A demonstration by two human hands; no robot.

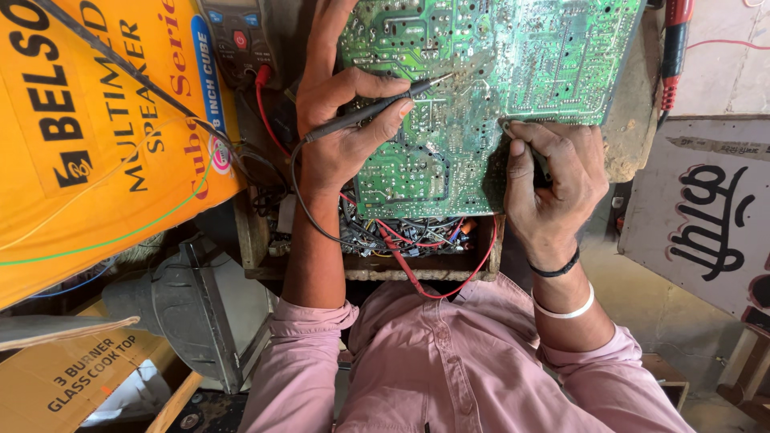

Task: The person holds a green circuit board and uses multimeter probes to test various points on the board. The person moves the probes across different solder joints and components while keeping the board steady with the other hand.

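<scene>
Where the left hand (pixel 345 120) was: over the left part of the green circuit board (pixel 489 88), fingers closed on a black test probe (pixel 377 111).
Probe tip: it touched the solder side of the board, near the upper middle.
Probe lead: a black wire looped from the probe down past the left wrist.
Right hand (pixel 553 184): it was clamped on the board's lower right edge, thumb on the face, the other fingers curled behind, so the grip was narrow and full.
Wrist: a black band and a white band sat on the right wrist.
Board: it rested tilted over a wooden box (pixel 377 265), solder side toward the camera, between both hands.
Wires: a tangle of red, black and blue wires (pixel 409 232) lay in the box, just under the board.
Multimeter (pixel 237 40): it stood to the left of the left hand, a red lead plugged in.
Red probe (pixel 674 40): it hung near the board's right edge, apart from both hands.
Orange carton (pixel 96 136): it was at far left.
</scene>
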